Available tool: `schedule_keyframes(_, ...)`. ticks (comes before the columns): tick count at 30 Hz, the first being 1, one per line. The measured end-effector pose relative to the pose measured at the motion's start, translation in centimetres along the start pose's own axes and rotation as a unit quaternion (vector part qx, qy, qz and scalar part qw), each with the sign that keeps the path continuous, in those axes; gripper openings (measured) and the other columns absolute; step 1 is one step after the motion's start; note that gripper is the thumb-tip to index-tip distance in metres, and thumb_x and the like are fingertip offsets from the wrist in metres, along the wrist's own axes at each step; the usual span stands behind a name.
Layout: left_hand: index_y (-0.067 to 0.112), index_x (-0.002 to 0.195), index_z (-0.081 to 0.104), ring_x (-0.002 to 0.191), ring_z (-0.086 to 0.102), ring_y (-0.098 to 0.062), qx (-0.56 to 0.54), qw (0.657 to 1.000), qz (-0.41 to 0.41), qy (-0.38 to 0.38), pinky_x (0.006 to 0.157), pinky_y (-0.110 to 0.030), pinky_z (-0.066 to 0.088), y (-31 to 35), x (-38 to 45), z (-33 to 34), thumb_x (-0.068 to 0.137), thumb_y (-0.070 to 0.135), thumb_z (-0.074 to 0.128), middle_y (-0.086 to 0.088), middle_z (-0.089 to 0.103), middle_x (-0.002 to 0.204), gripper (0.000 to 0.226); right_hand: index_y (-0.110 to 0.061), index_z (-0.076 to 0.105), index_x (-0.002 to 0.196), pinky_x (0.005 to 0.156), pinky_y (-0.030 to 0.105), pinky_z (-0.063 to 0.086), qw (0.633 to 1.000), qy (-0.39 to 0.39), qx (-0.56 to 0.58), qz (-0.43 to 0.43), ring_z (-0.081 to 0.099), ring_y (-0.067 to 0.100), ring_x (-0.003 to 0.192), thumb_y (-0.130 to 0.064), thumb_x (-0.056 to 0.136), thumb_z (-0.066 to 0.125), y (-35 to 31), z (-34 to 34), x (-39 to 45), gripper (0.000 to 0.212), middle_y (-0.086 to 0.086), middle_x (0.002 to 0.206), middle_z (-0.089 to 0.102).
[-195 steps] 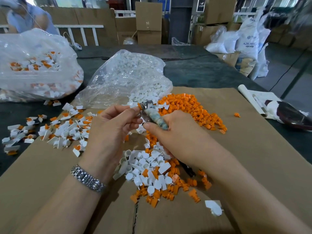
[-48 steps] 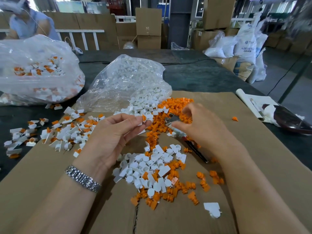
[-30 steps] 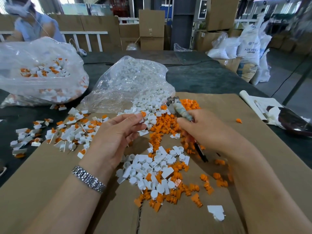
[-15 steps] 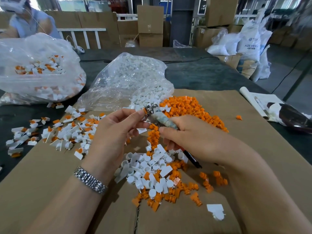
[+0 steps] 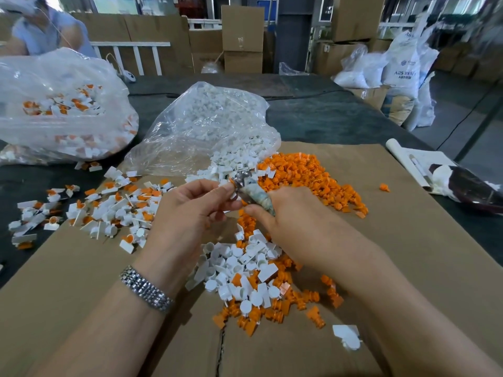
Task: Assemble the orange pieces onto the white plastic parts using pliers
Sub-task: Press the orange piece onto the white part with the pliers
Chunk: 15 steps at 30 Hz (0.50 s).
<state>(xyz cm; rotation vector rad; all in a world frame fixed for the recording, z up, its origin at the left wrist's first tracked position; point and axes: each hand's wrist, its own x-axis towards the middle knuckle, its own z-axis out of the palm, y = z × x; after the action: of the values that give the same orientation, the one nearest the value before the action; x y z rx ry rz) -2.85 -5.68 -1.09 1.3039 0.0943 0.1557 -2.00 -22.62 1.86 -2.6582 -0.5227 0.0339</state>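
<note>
Left hand (image 5: 187,213) pinches a tiny, probably light and slippery white part, right hand (image 5: 296,221) wrapped round the pliers (image 5: 249,186), so grip its edges.

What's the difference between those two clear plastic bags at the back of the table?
The left bag holds white parts mixed with orange, seemingly assembled ones; the middle bag holds only plain white parts. The left bag sits on the dark table, while the middle bag's mouth spills parts onto the cardboard. Both are clear, crumpled plastic.
</note>
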Motion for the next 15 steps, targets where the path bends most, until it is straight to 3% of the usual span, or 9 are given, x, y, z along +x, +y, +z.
schedule_keyframes(3,0.015,0.080,0.079,0.078,0.076,-0.016,-0.003,1.000,0.008,-0.002,0.056,-0.016,0.053,0.1,0.0,0.0,0.083,0.022,0.079,-0.015,0.078,0.087,0.007,-0.016,0.055,0.080,0.051,0.033,0.041,1.000,0.009,0.015,-0.006,0.051,0.017,0.060,-0.056,0.101,0.045,-0.1,-0.1,0.0,0.047,0.005,0.074,0.058)
schedule_keyframes(6,0.010,0.092,0.074,0.081,0.076,-0.020,0.007,0.999,0.043,0.021,0.060,-0.020,0.056,0.4,0.4,-0.2,0.095,0.019,0.071,-0.010,0.078,0.091,0.010,-0.013,0.059,0.084,0.062,0.042,0.053,0.997,-0.014,0.080,-0.008,0.064,0.026,0.070,-0.060,0.099,0.046,0.0,-0.8,-0.2,0.051,0.010,0.079,0.066)
schedule_keyframes(9,0.014,0.095,0.072,0.076,0.076,-0.013,0.121,0.983,0.095,0.100,0.057,-0.020,0.054,0.9,0.7,-1.2,0.100,0.024,0.067,-0.001,0.078,0.088,0.012,-0.014,0.061,0.085,0.057,0.035,0.051,0.991,-0.010,0.135,0.007,0.062,0.014,0.060,-0.064,0.095,0.048,1.0,-1.8,-0.2,0.052,0.004,0.075,0.067)
schedule_keyframes(10,0.017,0.095,0.072,0.071,0.074,-0.007,0.197,0.964,0.116,0.139,0.056,-0.020,0.053,1.0,0.8,-1.7,0.101,0.027,0.065,0.002,0.077,0.085,0.013,-0.017,0.059,0.083,0.049,0.028,0.044,0.990,0.011,0.139,0.017,0.057,0.009,0.053,-0.065,0.094,0.047,1.6,-2.0,0.0,0.051,0.000,0.070,0.063)
schedule_keyframes(12,0.019,0.097,0.070,0.072,0.070,-0.009,0.359,0.899,0.144,0.204,0.059,-0.028,0.054,1.1,1.2,-2.8,0.103,0.030,0.061,0.002,0.074,0.084,0.016,-0.022,0.052,0.080,0.049,0.024,0.035,0.991,0.053,0.116,0.043,0.050,0.006,0.053,-0.068,0.094,0.045,2.7,-2.0,0.5,0.048,-0.006,0.068,0.054)
schedule_keyframes(15,0.016,0.108,0.067,0.088,0.061,-0.023,0.527,0.799,0.152,0.246,0.070,-0.036,0.046,1.1,1.8,-3.8,0.100,0.022,0.061,-0.006,0.064,0.113,0.012,-0.023,0.054,0.092,0.057,0.031,0.037,0.993,0.075,0.039,0.079,0.054,0.014,0.070,-0.067,0.094,0.050,4.2,-1.4,1.4,0.045,-0.002,0.082,0.056)
